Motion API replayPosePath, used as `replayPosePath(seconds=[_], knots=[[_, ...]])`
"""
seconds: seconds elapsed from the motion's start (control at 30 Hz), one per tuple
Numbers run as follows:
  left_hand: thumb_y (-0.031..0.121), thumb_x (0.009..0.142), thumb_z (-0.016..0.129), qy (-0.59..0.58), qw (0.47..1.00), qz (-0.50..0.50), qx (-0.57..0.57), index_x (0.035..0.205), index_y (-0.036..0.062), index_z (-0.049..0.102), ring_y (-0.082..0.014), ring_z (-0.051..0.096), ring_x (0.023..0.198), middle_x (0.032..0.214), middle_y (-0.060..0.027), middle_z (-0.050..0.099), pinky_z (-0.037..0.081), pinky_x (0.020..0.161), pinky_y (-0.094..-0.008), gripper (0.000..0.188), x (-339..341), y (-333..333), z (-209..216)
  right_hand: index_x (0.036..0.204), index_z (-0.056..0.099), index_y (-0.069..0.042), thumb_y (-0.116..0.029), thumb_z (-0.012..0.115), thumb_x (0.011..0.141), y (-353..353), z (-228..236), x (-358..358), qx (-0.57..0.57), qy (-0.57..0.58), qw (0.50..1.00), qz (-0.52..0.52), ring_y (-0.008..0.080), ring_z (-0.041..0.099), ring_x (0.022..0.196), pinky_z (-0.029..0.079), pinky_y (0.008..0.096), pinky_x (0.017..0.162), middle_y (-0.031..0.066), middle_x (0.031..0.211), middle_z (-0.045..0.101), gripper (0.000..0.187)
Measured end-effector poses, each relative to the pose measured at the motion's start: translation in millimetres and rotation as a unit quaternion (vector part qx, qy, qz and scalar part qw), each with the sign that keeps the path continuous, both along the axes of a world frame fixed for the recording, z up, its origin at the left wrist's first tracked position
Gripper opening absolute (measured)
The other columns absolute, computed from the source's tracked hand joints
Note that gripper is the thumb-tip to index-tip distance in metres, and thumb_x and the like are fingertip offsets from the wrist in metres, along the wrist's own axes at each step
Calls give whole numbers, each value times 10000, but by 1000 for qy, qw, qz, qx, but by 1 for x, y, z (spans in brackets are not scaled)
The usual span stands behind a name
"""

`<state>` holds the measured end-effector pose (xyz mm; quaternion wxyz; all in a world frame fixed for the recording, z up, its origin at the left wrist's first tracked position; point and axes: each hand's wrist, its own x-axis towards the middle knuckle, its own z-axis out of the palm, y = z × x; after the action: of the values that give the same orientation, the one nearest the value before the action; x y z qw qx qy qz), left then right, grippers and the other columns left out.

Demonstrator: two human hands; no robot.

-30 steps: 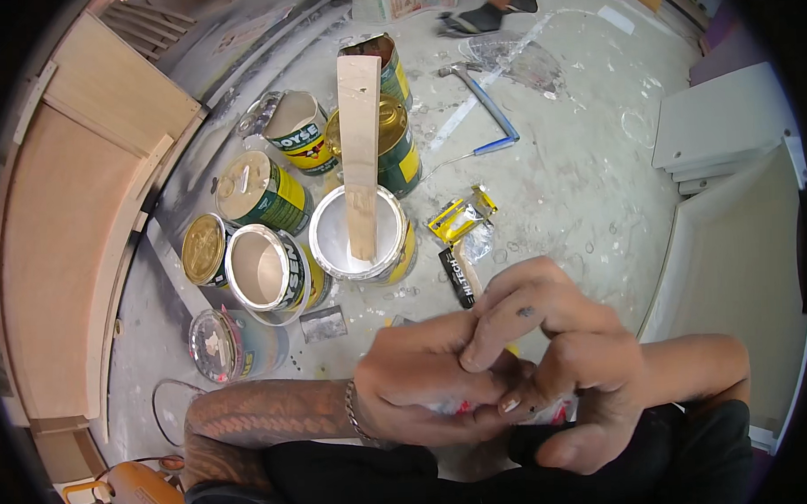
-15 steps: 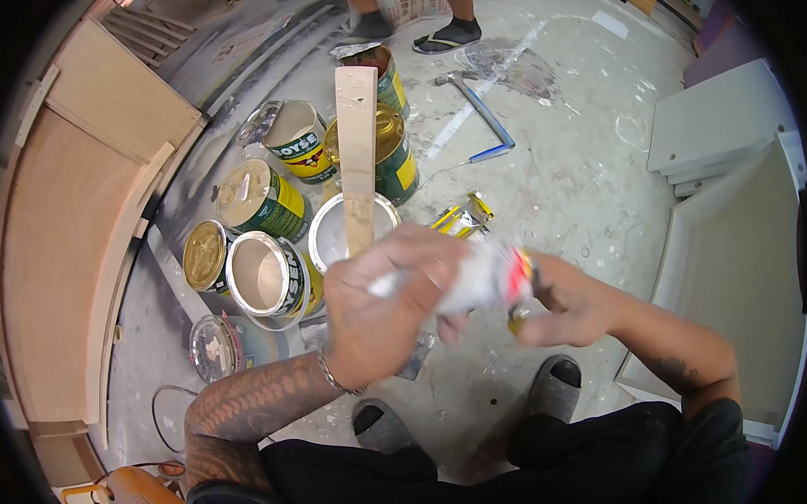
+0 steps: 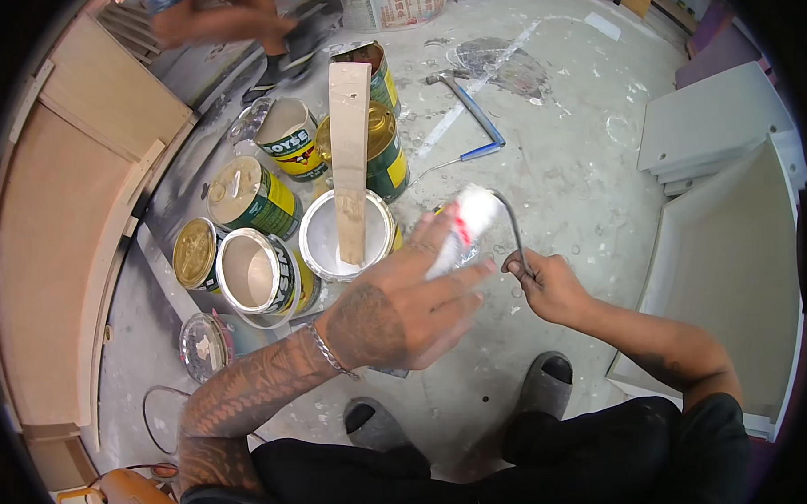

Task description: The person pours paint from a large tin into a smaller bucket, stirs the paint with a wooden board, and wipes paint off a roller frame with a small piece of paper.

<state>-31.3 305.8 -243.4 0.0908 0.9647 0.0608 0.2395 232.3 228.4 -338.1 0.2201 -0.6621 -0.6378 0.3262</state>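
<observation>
In front of me, my left hand (image 3: 404, 310) grips a white paint roller cover (image 3: 475, 216) with a red band; the fingers are partly smeared by motion. From the cover's top end a dark bent wire roller frame (image 3: 515, 226) curves down into my right hand (image 3: 551, 285), which is closed on it. Whether a handle sits in that fist is hidden. Just left of the roller, an opened can with a white inside (image 3: 318, 233) stands on the floor. A flat wooden stick (image 3: 353, 147) reaches over this can, its lower end inside the rim.
Several green and yellow paint cans (image 3: 252, 199) cluster at the left. A hammer (image 3: 470, 107) and a blue-handled screwdriver (image 3: 462, 158) lie beyond. White panels (image 3: 710, 126) and a white box frame (image 3: 733, 267) stand right, a wooden panel (image 3: 53, 264) left. Another person's legs (image 3: 236, 31) are far left.
The roller has swung upright and away from me, and my hands have moved farther apart, exposing the wire frame. The other person has stepped to the left.
</observation>
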Motion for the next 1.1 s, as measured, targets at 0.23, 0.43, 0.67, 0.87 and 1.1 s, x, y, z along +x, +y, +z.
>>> replayPosePath(seconds=[0.23, 0.43, 0.67, 0.87, 1.1], knots=[[159, 754, 764, -55, 981, -169, 84, 977, 42, 682, -435, 588, 1245, 1222, -129, 663, 417, 1117, -577, 264, -1, -5, -10, 1052, 623, -22, -163, 581, 985, 4, 7, -11, -30, -9, 998, -58, 387, 599, 568, 463, 446, 558, 204, 623, 585, 162], [207, 900, 664, -189, 963, 176, -79, 1157, -10, 648, -345, 620, 1172, 1186, -168, 662, 454, 1054, -464, 336, -17, 21, 11, 1154, 590, -24, -143, 563, 1002, -3, 19, -20, 40, 82, 996, 4, 369, 583, 544, 464, 441, 563, 197, 672, 590, 195], [632, 1043, 164, -249, 871, 159, -393, 1378, -30, 542, -341, 488, 1352, 1382, -215, 571, 296, 1168, -418, 832, -25, 57, -11, 1261, 555, -37, -68, 608, 945, -18, 50, -49, 91, 56, 961, 255, 397, 671, 664, 534, 486, 581, 209, 829, 676, 322], [579, 1051, 265, -270, 908, 180, -265, 1457, -62, 426, -418, 444, 1377, 1385, -313, 527, 258, 1180, -458, 776, -3, 23, -26, 1288, 547, -40, -77, 562, 993, -24, 67, -58, -42, 103, 985, 134, 353, 632, 570, 487, 410, 544, 176, 718, 625, 298], [259, 986, 552, -106, 921, 56, -372, 1371, -64, 491, -453, 585, 1176, 1235, -280, 620, 435, 1047, -458, 506, -15, -16, -39, 1303, 557, -49, -153, 454, 1069, 3, 69, -49, -36, 187, 982, 18, 54, 403, 574, 369, 257, 537, -35, 632, 454, 275]])
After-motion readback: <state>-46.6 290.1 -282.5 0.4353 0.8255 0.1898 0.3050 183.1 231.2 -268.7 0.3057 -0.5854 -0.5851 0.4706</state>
